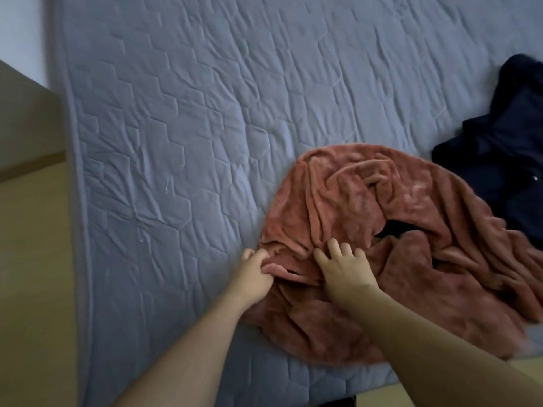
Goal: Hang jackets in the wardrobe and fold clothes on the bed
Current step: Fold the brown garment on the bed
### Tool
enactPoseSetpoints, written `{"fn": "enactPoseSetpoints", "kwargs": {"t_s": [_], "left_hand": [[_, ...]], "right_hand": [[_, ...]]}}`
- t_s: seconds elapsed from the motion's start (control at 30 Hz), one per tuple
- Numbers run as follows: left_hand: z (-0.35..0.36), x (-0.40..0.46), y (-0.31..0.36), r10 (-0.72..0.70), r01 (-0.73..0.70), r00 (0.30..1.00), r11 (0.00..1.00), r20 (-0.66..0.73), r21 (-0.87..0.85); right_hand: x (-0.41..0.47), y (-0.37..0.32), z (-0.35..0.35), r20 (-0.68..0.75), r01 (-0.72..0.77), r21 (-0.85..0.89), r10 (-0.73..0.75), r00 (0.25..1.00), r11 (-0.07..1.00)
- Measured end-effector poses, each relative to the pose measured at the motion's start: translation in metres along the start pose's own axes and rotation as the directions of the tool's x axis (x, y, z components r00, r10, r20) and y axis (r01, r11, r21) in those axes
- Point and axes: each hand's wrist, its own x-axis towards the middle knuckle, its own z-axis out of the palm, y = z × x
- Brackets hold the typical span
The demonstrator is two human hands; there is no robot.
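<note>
1. Head view, looking down: a bed [205, 127] covered in a wrinkled grey-blue quilted cover fills most of the view. It holds two garments.
2. A crumpled, fuzzy salmon-pink garment [382, 230] lies in a heap at the near right of the bed.
3. A dark navy garment [505, 148] lies bunched on the bed at the right edge, just beyond the pink one and touching it.
4. The left hand [254, 274] reaches from the near side; its fingers are curled, pinching a fold at the left edge of the pink garment.
5. The right hand [345, 267] lies on top of the pink garment just right of the left hand, palm down, fingers spread and fairly straight, pressing the fabric.
6. A tan wooden surface [29, 230] runs along the left side of the bed.
</note>
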Motion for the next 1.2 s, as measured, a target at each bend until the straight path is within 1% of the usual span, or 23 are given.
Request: {"fn": "enactPoseSetpoints", "kwargs": {"t_s": [0.07, 0.1, 0.17, 0.2, 0.27, 0.33, 0.43, 0.47, 0.57, 0.63, 0.7, 0.77, 0.8, 0.83, 0.87, 0.93, 0.97, 1.0, 1.03, 1.1, 1.13, 1.17, 1.2], "left_hand": [[-0.016, -0.01, 0.01, -0.006, 0.032, 0.996, 0.95, 0.085, -0.31], [-0.028, -0.018, 0.014, -0.006, 0.039, 0.996, 0.917, 0.085, -0.396], [-0.062, -0.038, 0.022, -0.021, 0.04, 0.999, 0.875, 0.044, -0.482], [-0.085, -0.052, 0.024, -0.031, 0.029, 1.0, 0.864, 0.005, -0.502], [-0.138, -0.086, 0.028, -0.057, 0.007, 0.995, 0.869, -0.086, -0.494], [-0.199, -0.133, 0.034, -0.07, -0.016, 0.983, 0.885, -0.167, -0.466], [-0.291, -0.218, 0.036, -0.083, -0.027, 0.955, 0.932, -0.284, -0.363], [-0.318, -0.247, 0.036, -0.084, -0.027, 0.944, 0.944, -0.318, -0.328], [-0.392, -0.339, 0.036, -0.08, -0.022, 0.939, 0.956, -0.334, -0.291], [-0.431, -0.4, 0.034, -0.059, -0.045, 0.931, 0.962, -0.361, -0.271], [-0.466, -0.458, 0.03, -0.041, -0.096, 0.91, 0.947, -0.413, -0.307], [-0.495, -0.511, 0.023, -0.032, -0.139, 0.881, 0.936, -0.472, -0.323], [-0.51, -0.534, 0.02, -0.016, -0.157, 0.867, 0.94, -0.498, -0.304], [-0.526, -0.556, 0.016, 0.007, -0.174, 0.854, 0.946, -0.52, -0.272], [-0.542, -0.577, 0.011, 0.026, -0.182, 0.837, 0.955, -0.547, -0.234], [-0.574, -0.617, 0.003, 0.018, -0.124, 0.771, 0.985, -0.636, -0.122], [-0.589, -0.636, -0.001, 0.0, -0.066, 0.725, 0.995, -0.688, -0.07], [-0.603, -0.653, -0.007, -0.012, 0.004, 0.68, 1.0, -0.733, -0.013], [-0.614, -0.669, -0.012, -0.013, 0.092, 0.646, 0.994, -0.763, 0.061], [-0.63, -0.696, -0.024, -0.007, 0.289, 0.61, 0.933, -0.793, 0.214], [-0.636, -0.707, -0.03, -0.013, 0.34, 0.598, 0.91, -0.801, 0.239], [-0.641, -0.718, -0.035, -0.019, 0.331, 0.587, 0.918, -0.809, 0.219], [-0.647, -0.727, -0.039, -0.026, 0.274, 0.579, 0.947, -0.815, 0.165]], "right_hand": [[0.001, -0.009, -0.02, -0.015, -0.008, 0.042, 0.008, 1.0, 0.999], [0.0, -0.013, -0.035, -0.019, -0.028, 0.097, 0.03, 0.999, 0.995], [-0.005, -0.018, -0.076, -0.044, -0.084, 0.247, 0.098, 0.994, 0.965], [-0.009, -0.023, -0.101, -0.08, -0.073, 0.322, 0.104, 0.991, 0.944], [-0.021, -0.034, -0.162, -0.204, 0.04, 0.508, 0.075, 0.976, 0.86], [-0.042, -0.053, -0.239, -0.309, 0.159, 0.663, 0.074, 0.948, 0.731], [-0.086, -0.097, -0.365, -0.378, 0.246, 0.813, 0.158, 0.912, 0.528], [-0.103, -0.115, -0.404, -0.402, 0.29, 0.82, 0.136, 0.906, 0.493], [-0.159, -0.177, -0.501, -0.5, 0.466, 0.731, -0.073, 0.863, 0.498], [-0.203, -0.222, -0.554, -0.538, 0.543, 0.7, -0.158, 0.828, 0.465], [-0.242, -0.264, -0.602, -0.558, 0.581, 0.719, -0.182, 0.81, 0.382], [-0.275, -0.301, -0.642, -0.571, 0.595, 0.748, -0.17, 0.803, 0.295], [-0.29, -0.316, -0.66, -0.596, 0.614, 0.738, -0.156, 0.788, 0.281], [-0.301, -0.33, -0.678, -0.63, 0.637, 0.711, -0.133, 0.765, 0.297], [-0.31, -0.342, -0.694, -0.669, 0.658, 0.674, -0.1, 0.736, 0.336], [-0.326, -0.361, -0.722, -0.75, 0.681, 0.584, -0.026, 0.661, 0.441], [-0.333, -0.369, -0.734, -0.775, 0.689, 0.557, -0.008, 0.632, 0.463], [-0.34, -0.379, -0.744, -0.782, 0.698, 0.557, -0.001, 0.624, 0.45], [-0.346, -0.389, -0.754, -0.776, 0.706, 0.581, 0.013, 0.631, 0.404], [-0.359, -0.407, -0.769, -0.75, 0.715, 0.652, 0.077, 0.657, 0.253], [-0.364, -0.415, -0.776, -0.731, 0.708, 0.681, 0.108, 0.674, 0.186], [-0.369, -0.422, -0.782, -0.715, 0.701, 0.699, 0.119, 0.689, 0.14], [-0.374, -0.429, -0.788, -0.701, 0.693, 0.713, 0.104, 0.705, 0.107]]}}
